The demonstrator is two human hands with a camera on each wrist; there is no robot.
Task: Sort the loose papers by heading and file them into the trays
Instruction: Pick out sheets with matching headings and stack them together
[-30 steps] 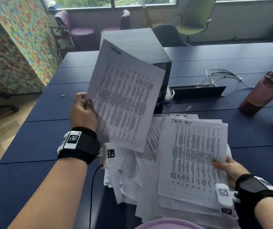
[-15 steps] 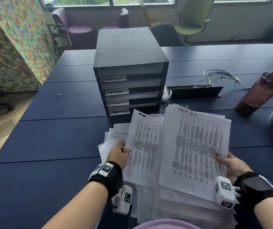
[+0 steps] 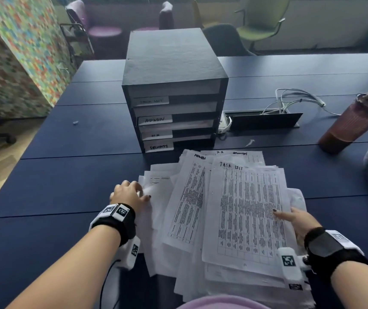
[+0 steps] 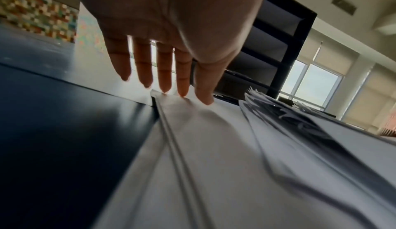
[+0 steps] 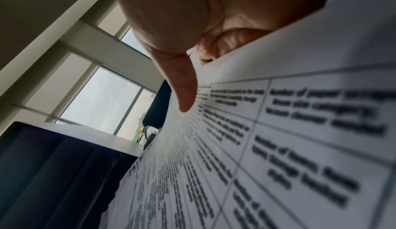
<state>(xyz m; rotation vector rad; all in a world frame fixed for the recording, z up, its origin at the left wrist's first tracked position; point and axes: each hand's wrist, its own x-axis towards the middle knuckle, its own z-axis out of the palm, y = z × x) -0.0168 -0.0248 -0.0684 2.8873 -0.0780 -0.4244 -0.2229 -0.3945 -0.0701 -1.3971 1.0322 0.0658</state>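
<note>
You have one messy pile of loose papers (image 3: 223, 219) on the dark blue worktop (image 3: 67, 186), right in front of one black tray box (image 3: 174, 85). There are too many sheets to count. The box has four trays, each with a white label: "TASK LIST", "ADMIN", one that looks like "H.R", and a bottom one too blurry to be sure of.

Your left hand (image 3: 129, 195) has its fingers straight and a little apart, and the tips touch the left edge of the pile. Your right hand (image 3: 299, 221) holds the top sheet (image 3: 247, 215) at its right edge, thumb on top and fingers under it. That sheet says "TASK LIST" at the top. The sheet beside it (image 3: 189, 197) says "ADMIN".

One brown cup (image 3: 352, 121) with a red straw stands far to the right, and white cables (image 3: 294, 99) lie behind it.
</note>
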